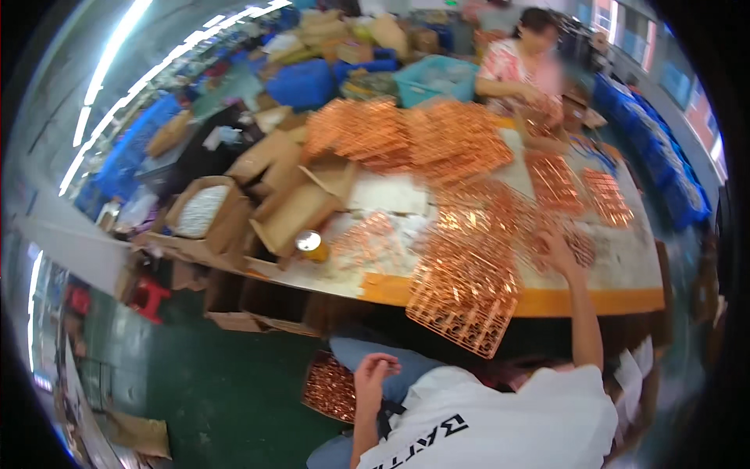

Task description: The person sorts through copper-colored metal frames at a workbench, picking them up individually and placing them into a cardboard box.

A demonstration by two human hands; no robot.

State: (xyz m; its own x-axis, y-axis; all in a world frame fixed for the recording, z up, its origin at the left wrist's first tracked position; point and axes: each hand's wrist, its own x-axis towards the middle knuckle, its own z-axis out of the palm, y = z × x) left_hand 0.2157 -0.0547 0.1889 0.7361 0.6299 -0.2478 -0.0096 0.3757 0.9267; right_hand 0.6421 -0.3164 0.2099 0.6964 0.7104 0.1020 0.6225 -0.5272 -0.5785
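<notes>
My right hand (558, 248) reaches out over the table (594, 301) and lies on a heap of copper-coloured grid frames (500, 227); blur hides whether its fingers grip one. A large copper grid frame (462, 301) hangs over the table's orange front edge, just left of that arm. My left hand (375, 367) is held low near my lap with its fingers curled in, and nothing shows in it. Beside it, down by my knee, stands a box of small copper pieces (331, 388).
More copper frames (406, 133) are stacked across the far table. A person in a patterned top (519, 66) works at the far side. Open cardboard boxes (234, 211) crowd the left edge, with a yellow can (312, 245) beside them. Blue crates (308, 82) stand behind. The floor (226, 391) is green.
</notes>
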